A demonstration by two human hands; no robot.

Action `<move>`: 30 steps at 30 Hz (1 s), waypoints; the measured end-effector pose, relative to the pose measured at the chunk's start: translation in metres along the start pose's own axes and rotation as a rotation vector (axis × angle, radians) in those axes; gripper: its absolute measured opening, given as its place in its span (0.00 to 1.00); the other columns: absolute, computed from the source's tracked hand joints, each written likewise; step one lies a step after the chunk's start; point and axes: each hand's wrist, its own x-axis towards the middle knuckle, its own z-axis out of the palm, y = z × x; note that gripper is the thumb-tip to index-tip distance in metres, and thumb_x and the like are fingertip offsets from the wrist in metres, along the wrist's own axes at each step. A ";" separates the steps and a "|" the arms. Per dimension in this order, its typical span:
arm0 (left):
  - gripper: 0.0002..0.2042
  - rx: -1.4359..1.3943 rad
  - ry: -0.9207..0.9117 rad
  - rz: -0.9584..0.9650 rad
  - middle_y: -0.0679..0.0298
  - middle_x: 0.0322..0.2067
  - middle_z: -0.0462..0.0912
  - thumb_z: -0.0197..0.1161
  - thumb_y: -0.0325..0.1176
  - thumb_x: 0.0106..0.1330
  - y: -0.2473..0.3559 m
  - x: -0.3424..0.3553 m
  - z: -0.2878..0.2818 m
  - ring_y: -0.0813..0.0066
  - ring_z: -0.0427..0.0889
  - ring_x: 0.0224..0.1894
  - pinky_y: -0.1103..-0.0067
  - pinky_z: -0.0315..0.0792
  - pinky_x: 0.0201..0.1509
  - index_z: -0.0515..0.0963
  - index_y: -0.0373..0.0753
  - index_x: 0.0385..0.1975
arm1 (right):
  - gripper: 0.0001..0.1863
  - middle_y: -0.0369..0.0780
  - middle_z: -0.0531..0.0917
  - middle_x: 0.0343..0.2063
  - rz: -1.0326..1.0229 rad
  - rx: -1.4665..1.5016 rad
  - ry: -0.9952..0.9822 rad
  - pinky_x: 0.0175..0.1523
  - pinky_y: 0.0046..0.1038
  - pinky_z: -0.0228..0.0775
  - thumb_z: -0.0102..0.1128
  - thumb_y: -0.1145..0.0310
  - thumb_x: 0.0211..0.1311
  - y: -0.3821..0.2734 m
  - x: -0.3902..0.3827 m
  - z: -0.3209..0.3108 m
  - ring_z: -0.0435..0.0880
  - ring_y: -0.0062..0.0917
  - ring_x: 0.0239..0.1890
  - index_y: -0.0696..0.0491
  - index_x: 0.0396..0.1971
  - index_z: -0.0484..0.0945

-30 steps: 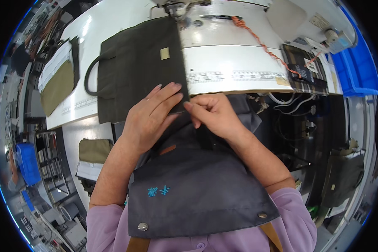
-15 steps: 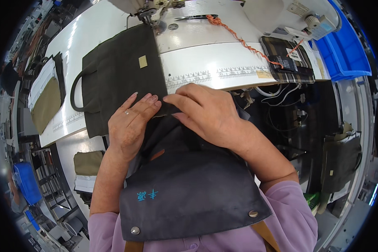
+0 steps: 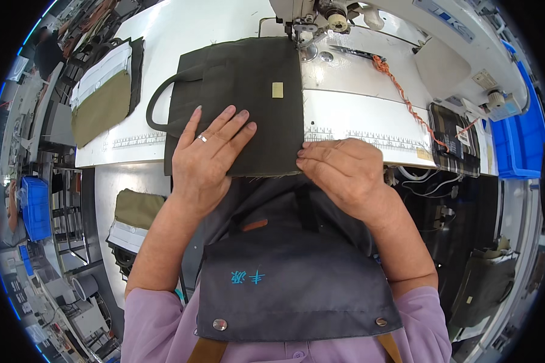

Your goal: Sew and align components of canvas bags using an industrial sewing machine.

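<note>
Head view:

- The dark olive fabric bag panel with a looped carry handle (image 3: 239, 97) lies flat on the white sewing bench (image 3: 357, 121), reaching from the bench's near edge up to the needle area of the white sewing machine (image 3: 312, 18) at the far edge.
- The left hand (image 3: 209, 151) lies flat on the panel's near part, fingers spread wide and pressing down; it grips nothing. A ring shows on one finger.
- The right hand (image 3: 342, 172) sits at the panel's near right corner, at the bench's front edge, fingers curled narrow and pinching the cloth edge between the fingertips.
- A small tan rectangular label (image 3: 277, 90) is already on the panel, near its right edge.
- The panel's far right corner lies at the presser foot; whether it is under the needle cannot be told. By my judgement the piece is being lined up, with the seam along the right edge not yet run.
- A second olive-and-white bag piece (image 3: 103, 97) lies at the bench's left end, well apart.
- An orange twisted cord (image 3: 399, 91) and a plaid cloth pad (image 3: 454, 139) lie toward the bench's right end.
- A dark grey apron (image 3: 296, 284) covers the person's lap below the bench's front edge.
</note>
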 end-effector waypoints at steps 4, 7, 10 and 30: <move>0.22 -0.046 -0.118 0.164 0.60 0.59 0.81 0.56 0.23 0.60 -0.011 -0.003 0.001 0.63 0.77 0.65 0.59 0.65 0.73 0.81 0.37 0.56 | 0.08 0.36 0.88 0.33 -0.001 -0.003 -0.064 0.38 0.25 0.78 0.73 0.75 0.48 0.000 0.001 0.004 0.90 0.25 0.38 0.54 0.30 0.85; 0.24 -0.142 -0.190 0.146 0.61 0.60 0.81 0.54 0.17 0.59 -0.008 -0.002 -0.002 0.62 0.77 0.66 0.60 0.66 0.73 0.81 0.38 0.57 | 0.08 0.35 0.88 0.33 0.025 -0.023 -0.119 0.37 0.23 0.77 0.73 0.74 0.49 -0.001 0.002 -0.001 0.90 0.24 0.37 0.53 0.30 0.85; 0.26 -0.280 -0.304 0.124 0.61 0.60 0.81 0.59 0.20 0.56 -0.014 0.011 -0.016 0.61 0.77 0.65 0.61 0.66 0.73 0.80 0.38 0.58 | 0.08 0.34 0.88 0.32 0.033 -0.033 -0.125 0.37 0.23 0.76 0.74 0.73 0.49 0.000 0.004 -0.001 0.89 0.22 0.37 0.52 0.30 0.85; 0.25 -0.388 -0.233 0.124 0.61 0.67 0.72 0.69 0.41 0.63 -0.042 0.086 0.049 0.60 0.68 0.71 0.50 0.57 0.75 0.77 0.45 0.61 | 0.08 0.35 0.79 0.27 0.026 0.020 -0.184 0.31 0.29 0.73 0.63 0.71 0.45 0.039 0.026 0.002 0.82 0.26 0.29 0.54 0.29 0.79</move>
